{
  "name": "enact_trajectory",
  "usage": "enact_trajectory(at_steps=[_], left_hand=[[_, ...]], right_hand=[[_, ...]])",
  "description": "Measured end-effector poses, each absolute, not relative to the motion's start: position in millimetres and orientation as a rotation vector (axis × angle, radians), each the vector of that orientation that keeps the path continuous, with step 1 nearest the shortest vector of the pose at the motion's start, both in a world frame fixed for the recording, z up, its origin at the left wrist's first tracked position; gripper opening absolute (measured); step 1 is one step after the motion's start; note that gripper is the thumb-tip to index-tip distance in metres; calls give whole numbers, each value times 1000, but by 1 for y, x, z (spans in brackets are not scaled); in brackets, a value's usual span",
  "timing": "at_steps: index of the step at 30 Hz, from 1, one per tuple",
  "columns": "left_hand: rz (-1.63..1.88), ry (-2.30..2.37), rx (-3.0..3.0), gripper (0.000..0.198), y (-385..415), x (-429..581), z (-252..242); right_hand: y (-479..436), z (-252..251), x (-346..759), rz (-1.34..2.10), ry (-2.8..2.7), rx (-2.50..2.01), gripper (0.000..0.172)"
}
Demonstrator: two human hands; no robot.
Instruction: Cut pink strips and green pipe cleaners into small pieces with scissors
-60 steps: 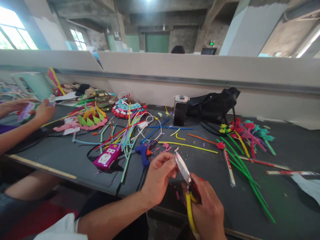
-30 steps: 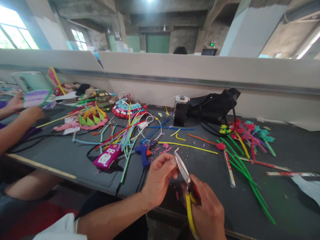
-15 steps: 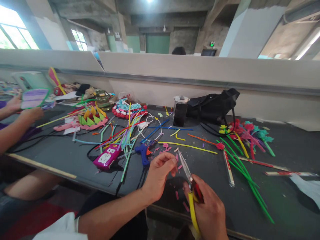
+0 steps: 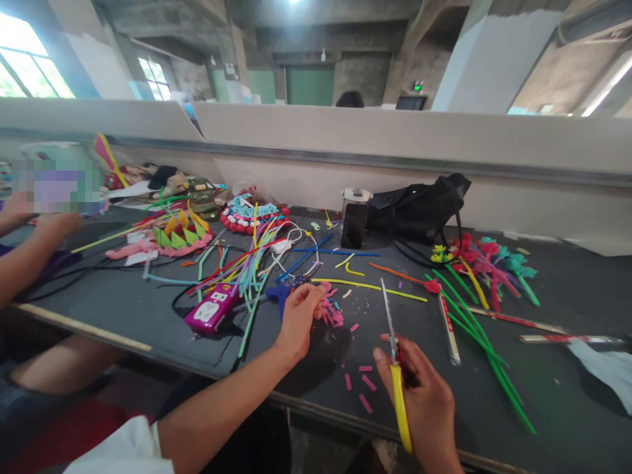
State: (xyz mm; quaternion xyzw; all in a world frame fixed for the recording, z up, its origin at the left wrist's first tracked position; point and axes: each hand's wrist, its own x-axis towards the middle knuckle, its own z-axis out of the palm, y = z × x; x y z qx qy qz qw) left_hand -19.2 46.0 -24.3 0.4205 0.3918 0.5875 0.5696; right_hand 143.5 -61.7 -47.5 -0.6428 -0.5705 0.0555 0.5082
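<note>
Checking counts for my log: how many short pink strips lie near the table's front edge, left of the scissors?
4: a leftmost strip, a top strip, a middle strip just below it, and a bottom strip. The right hand may hide others.

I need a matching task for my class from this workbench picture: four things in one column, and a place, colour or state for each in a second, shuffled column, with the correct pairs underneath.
Column one
1. scissors
2. phone
3. glue gun
4. magenta box

Column two
A. upright, in front of a white-lidded container
B. marked with white patches
C. held in the right hand
D. blue, partly hidden behind the left hand

Pairs: 1-C, 2-A, 3-D, 4-B
</note>
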Motion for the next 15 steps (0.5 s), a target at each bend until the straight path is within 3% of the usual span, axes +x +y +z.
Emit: enact_trajectory(at_steps=[7,12,15], left_hand=[[1178,944,1454,30,33,-14,-22],[917,708,2222,9,25,-14,-31],[752,541,2541,17,26,-14,-39]], right_hand=[[-57,-49,151,292,-1299,-1552,32],[-54,-46,152,372,-1249,-1531,35],[-53,-42,154,449,-1194,-1515,38]])
